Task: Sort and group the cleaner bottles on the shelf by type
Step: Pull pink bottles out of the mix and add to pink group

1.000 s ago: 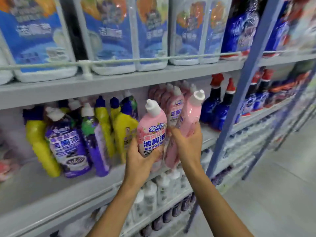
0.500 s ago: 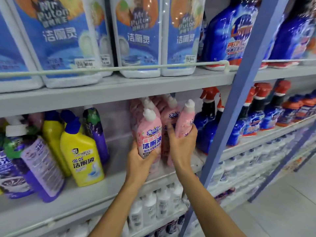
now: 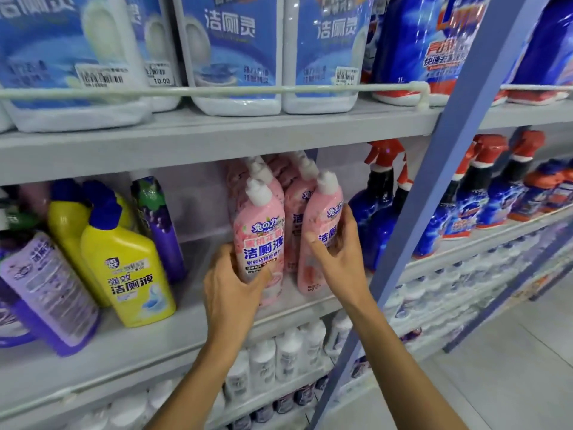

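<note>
Two pink cleaner bottles with white caps stand at the front of a pink group on the middle shelf (image 3: pixel 186 333). My left hand (image 3: pixel 231 282) grips the lower part of the left pink bottle (image 3: pixel 259 231). My right hand (image 3: pixel 339 259) grips the right pink bottle (image 3: pixel 322 218) from its right side. Several more pink bottles (image 3: pixel 294 193) stand in rows right behind them. Yellow bottles (image 3: pixel 127 268) with blue caps and purple bottles (image 3: pixel 46 290) lean mixed together at the left of the same shelf.
Blue spray bottles (image 3: pixel 381 209) with red triggers stand right of the pink group, behind a blue upright post (image 3: pixel 434 187). Large white jugs (image 3: pixel 235 51) fill the shelf above behind a rail. White bottles (image 3: pixel 279 358) line the shelf below. Tiled aisle floor lies at right.
Both hands carried the two pink bottles forward and set them down on the shelf in front of the pink group. The camera moved closer and turned right.
</note>
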The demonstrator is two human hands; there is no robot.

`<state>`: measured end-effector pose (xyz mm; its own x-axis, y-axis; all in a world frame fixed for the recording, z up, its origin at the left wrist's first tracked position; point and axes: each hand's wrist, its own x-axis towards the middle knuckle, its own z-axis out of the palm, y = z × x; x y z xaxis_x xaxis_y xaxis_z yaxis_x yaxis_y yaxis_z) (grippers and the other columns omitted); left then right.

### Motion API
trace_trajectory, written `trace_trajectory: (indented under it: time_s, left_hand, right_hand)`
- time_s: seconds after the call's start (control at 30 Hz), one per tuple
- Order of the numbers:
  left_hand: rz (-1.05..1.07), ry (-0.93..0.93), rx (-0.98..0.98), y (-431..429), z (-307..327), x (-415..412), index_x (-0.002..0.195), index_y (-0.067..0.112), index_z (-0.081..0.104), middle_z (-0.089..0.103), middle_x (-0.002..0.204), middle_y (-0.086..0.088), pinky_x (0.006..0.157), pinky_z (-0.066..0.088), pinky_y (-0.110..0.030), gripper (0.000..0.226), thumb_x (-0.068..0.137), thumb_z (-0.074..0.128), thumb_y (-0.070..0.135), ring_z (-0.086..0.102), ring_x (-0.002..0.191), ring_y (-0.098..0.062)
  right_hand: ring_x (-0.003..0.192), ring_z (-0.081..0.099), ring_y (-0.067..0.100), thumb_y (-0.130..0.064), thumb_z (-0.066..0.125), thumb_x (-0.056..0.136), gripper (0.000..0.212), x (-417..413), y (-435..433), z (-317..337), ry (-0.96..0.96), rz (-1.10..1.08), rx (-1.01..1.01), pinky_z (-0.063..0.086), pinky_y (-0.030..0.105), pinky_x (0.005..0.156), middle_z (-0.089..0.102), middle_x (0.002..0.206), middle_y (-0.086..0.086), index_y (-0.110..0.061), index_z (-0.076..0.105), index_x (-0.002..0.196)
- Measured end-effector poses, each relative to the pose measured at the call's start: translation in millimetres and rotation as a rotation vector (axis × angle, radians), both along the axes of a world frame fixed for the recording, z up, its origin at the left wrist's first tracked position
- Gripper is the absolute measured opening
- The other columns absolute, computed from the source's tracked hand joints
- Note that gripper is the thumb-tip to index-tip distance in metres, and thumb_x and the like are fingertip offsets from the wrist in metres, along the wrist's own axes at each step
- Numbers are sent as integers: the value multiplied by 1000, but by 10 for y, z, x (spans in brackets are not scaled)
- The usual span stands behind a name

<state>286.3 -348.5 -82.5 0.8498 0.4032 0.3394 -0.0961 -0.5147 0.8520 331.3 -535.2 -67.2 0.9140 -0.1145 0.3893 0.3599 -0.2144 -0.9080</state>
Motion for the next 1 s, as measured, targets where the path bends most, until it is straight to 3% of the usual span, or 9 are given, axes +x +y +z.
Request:
trace_trajectory:
  time_s: [0.2,0.37,0.43,0.57,0.7,0.83,0.9,1.0]
  left_hand:
    - [-26,-42,1,-62,37,21,115,30,65,75,104,11,78,59,-33,47,75,90,37,70,89,-3]
    - [-139,7,-131,-59,-9,76,135,37,58,74,119,17,95,60,-45,63,77,83,44,72,109,-5]
    - [-159,-6,-174,-91,-12,72,137,37,57,73,123,15,98,58,-47,65,77,80,46,71,113,-8]
    - [-149,-53,-227,-212,-8,61,137,35,57,73,124,13,99,57,-50,62,79,79,44,71,114,-10]
    - [-121,-89,-264,-330,-8,62,139,28,55,73,124,11,99,58,-46,64,81,81,41,70,114,-10]
    - [-69,-108,-279,-427,-1,57,137,22,56,73,119,11,94,60,-37,54,89,80,20,71,108,-3]
    - [-54,-102,-269,-442,1,50,136,22,56,73,118,12,92,61,-32,53,89,80,20,71,106,0]
    - [-40,-88,-248,-421,6,44,137,24,56,73,120,13,93,60,-33,56,87,82,28,71,108,-2]
  right_hand:
    - [119,63,0,-50,89,74,92,156,26,7,34,1,0,54,24,99,64,134,-13,-27,41,149]
    - [103,62,-16,-39,92,71,78,256,188,11,-12,-1,121,48,3,81,64,119,-21,-32,45,132]
    - [106,62,-14,-40,90,73,78,255,180,-17,-23,44,140,49,5,85,65,122,-16,-31,45,136]
    - [122,62,1,-46,83,82,79,241,28,-38,-22,166,83,52,23,100,62,136,-13,-33,40,146]
    - [123,61,-1,-33,79,90,66,227,-57,-20,-34,197,54,49,20,101,62,135,-15,-43,39,141]
    - [129,58,6,-55,77,83,89,216,-3,-41,-13,191,71,49,38,111,59,141,-7,-25,34,154]
    - [124,61,3,-51,79,84,87,222,-29,-24,1,186,59,52,35,108,62,137,-9,-21,36,154]
    - [109,65,-9,-36,82,85,74,255,-95,-19,9,180,34,54,16,94,68,123,-17,-18,45,147]
